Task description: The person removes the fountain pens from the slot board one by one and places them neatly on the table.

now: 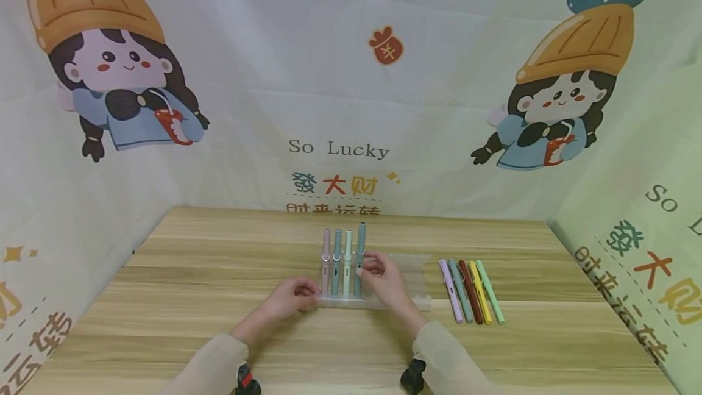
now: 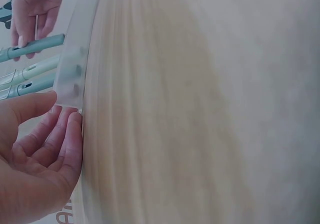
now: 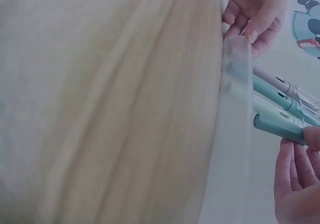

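Observation:
My right hand [image 1: 388, 282] pinches a teal pen [image 1: 361, 242] between thumb and fingers, holding it upright over a clear plastic pen stand [image 1: 373, 304]. In the right wrist view, the lower end of that teal pen [image 3: 275, 127] sits just off the front strip of the stand [image 3: 231, 144]. A pink pen [image 1: 326, 270], a blue-teal pen [image 1: 337, 270] and a pale mint pen [image 1: 347, 270] stand in a row to its left. My left hand [image 1: 290, 298] grips the stand's left end, thumb on one face and fingers under it, as the left wrist view shows.
Right of the stand, several loose pens lie side by side on the wooden table [image 1: 548, 297]: lilac [image 1: 451, 291], teal [image 1: 460, 291], dark red [image 1: 471, 292], yellow [image 1: 479, 292] and green [image 1: 490, 291]. A printed cloth [image 1: 247, 108] hangs behind and along both sides.

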{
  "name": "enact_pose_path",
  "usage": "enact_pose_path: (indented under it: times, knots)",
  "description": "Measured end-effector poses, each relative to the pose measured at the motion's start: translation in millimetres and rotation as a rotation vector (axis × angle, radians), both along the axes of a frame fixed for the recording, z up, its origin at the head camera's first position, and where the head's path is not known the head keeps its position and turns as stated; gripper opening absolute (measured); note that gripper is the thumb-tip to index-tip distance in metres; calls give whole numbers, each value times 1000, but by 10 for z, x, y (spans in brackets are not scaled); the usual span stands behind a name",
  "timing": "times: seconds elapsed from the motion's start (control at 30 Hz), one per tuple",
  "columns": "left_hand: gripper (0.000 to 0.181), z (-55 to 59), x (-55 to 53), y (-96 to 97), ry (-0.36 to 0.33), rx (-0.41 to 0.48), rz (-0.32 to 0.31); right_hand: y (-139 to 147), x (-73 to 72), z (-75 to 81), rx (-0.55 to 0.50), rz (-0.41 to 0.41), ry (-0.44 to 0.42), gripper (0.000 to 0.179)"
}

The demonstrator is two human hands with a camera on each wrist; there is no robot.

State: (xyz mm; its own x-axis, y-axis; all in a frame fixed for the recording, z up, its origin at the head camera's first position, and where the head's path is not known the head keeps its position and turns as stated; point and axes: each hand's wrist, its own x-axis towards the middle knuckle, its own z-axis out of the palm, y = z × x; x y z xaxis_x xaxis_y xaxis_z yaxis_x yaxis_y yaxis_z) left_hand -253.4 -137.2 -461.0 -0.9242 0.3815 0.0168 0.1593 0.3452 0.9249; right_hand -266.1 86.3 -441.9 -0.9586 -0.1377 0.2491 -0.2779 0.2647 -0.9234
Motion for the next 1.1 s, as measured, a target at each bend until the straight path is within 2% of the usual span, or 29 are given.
enact_pose_path:
  times: [0.33,0.5,0.73,0.93,1.1]
  knots:
    - [15,-3,3,20,-7,-18,23,94,31,103,-4,-6,43,35]
    - [16,-6,8,16,-3,-14,15,184,50,116,-8,-33,69,35]
    - [16,0,12,16,-10,-12,20,354,82,130,-6,-62,56,38]
    - [17,15,19,16,-12,-18,29,508,80,117,-9,-86,102,38]
    - [17,11,14,18,-12,-17,31,638,108,141,43,-139,64,40]
